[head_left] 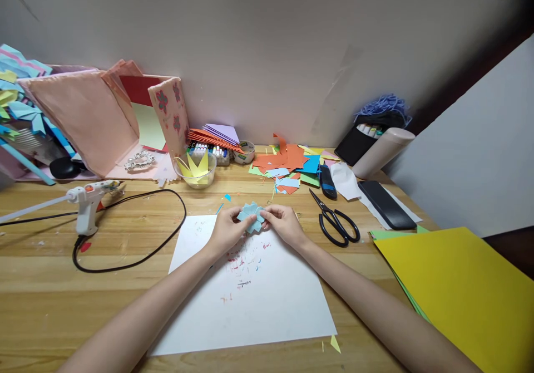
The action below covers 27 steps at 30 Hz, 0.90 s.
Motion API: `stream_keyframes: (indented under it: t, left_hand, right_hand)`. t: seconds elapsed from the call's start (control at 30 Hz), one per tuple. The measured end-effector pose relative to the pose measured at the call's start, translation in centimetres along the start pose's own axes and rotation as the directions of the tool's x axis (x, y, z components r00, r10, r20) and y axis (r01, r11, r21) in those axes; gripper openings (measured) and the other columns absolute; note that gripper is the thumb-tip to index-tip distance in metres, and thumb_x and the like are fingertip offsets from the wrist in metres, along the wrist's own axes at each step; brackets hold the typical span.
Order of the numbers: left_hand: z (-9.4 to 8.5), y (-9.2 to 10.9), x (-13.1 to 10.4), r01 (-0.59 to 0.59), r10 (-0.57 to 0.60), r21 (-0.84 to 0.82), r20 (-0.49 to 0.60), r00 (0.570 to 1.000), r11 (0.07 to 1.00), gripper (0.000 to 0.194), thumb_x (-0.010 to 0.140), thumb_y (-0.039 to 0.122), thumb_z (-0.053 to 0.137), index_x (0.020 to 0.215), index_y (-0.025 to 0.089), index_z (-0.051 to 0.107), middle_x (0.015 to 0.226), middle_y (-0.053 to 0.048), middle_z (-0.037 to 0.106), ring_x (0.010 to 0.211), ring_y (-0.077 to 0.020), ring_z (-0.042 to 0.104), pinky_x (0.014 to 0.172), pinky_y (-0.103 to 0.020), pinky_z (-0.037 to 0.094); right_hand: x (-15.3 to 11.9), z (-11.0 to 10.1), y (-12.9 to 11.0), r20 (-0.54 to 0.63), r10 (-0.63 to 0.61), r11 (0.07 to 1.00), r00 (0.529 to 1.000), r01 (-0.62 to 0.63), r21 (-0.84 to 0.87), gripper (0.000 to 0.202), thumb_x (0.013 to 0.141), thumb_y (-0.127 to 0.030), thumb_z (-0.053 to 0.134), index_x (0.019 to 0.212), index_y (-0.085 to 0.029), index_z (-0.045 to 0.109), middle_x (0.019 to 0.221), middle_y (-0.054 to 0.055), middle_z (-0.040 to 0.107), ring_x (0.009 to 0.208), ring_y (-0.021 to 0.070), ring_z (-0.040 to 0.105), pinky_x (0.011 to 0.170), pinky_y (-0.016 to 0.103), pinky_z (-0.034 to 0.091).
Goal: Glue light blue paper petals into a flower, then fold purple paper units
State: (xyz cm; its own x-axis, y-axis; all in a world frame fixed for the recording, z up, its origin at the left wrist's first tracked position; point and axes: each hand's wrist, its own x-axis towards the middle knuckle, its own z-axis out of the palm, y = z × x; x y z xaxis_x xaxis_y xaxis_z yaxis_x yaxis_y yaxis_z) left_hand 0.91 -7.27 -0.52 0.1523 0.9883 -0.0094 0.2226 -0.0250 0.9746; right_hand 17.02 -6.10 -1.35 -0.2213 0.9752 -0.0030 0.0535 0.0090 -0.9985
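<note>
A light blue paper flower (252, 215) with pointed petals is held between my two hands, over the top edge of a marked white sheet (258, 312). My left hand (230, 229) pinches its left side, thumb on top. On its right side, the thumb and fingers of my right hand (283, 224) are closed on the petals. The fingertips beneath the flower are partly hidden. Black-handled scissors (337, 222) lie open on the wood to the right of my right hand.
A white glue gun (88, 209) with a looped black cable (183, 211) is at the left. Behind my hands are a plastic bowl (196, 181) and coloured paper scraps (283, 161). A black case (386, 205) and yellow sheets (459, 289) lie at the right.
</note>
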Motion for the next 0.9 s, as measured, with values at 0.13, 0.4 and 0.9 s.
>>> stream_keyframes:
  t: [0.13,0.4,0.9]
  left_hand:
    - [0.0,-0.2,0.1,-0.002,0.002,-0.001,-0.012,1.000,1.000,0.032,0.072,0.043,0.059,0.068,0.011,0.059,0.059,0.000,0.056,0.053,-0.0107,0.049,0.047,-0.020,0.037]
    - [-0.2,-0.2,0.3,0.013,-0.012,0.011,-0.096,0.995,1.000,0.035,0.072,0.045,0.059,0.072,0.010,0.061,0.061,-0.001,0.059,0.054,-0.0120,0.052,0.050,-0.021,0.039]
    - [0.0,-0.2,0.1,0.022,-0.014,-0.315,0.029,0.999,0.949,0.041,0.083,0.052,0.041,0.079,0.013,0.054,0.061,-0.002,0.061,0.049,-0.0140,0.059,0.048,-0.025,0.050]
  right_hand:
    - [-0.2,0.1,0.0,0.011,-0.041,0.998,0.999,0.042,-0.055,0.032,0.078,-0.045,0.055,0.072,-0.015,0.063,0.061,0.003,0.062,0.057,0.0144,0.058,0.058,0.026,0.050]
    - [0.0,-0.4,0.6,-0.156,-0.017,0.999,0.988,0.023,0.039,0.033,0.081,-0.046,0.051,0.077,-0.014,0.058,0.066,0.004,0.064,0.051,0.0124,0.059,0.049,0.024,0.049]
    - [0.2,-0.1,-0.3,-0.043,-0.001,0.996,0.999,0.004,0.085,0.026,0.068,-0.038,0.067,0.069,-0.013,0.060,0.058,0.000,0.059,0.054,0.0105,0.055,0.054,0.022,0.044]
